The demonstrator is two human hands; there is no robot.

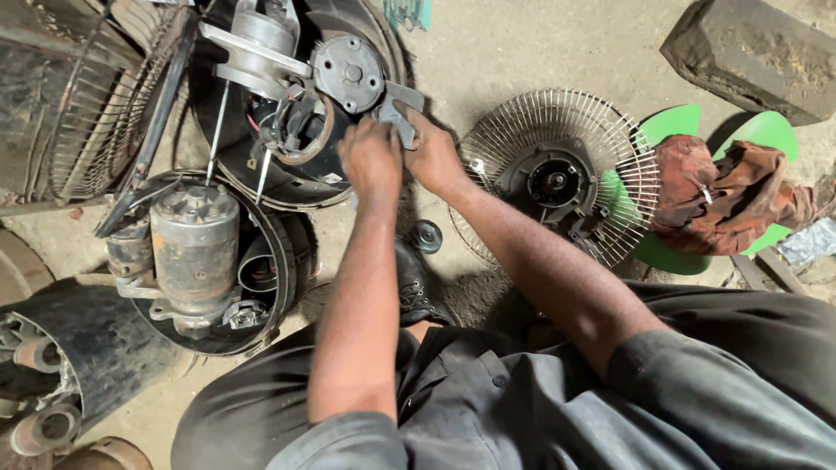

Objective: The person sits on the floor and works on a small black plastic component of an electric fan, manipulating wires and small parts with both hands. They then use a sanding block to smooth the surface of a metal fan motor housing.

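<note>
- Grey metal bracket (399, 109), flat and greasy, sits at the right edge of the round motor plate (349, 72), and both hands meet on it.
- Right hand (433, 157) pinches the bracket between thumb and fingers.
- Left hand (372, 159) curls narrow just beside it; whether it grips anything, I cannot tell.
- Rusty motor (194, 252) lies left, wire fan guard (557, 178) right.
- Green blades (675, 126) peek from under a brown rag (727, 196).
</note>
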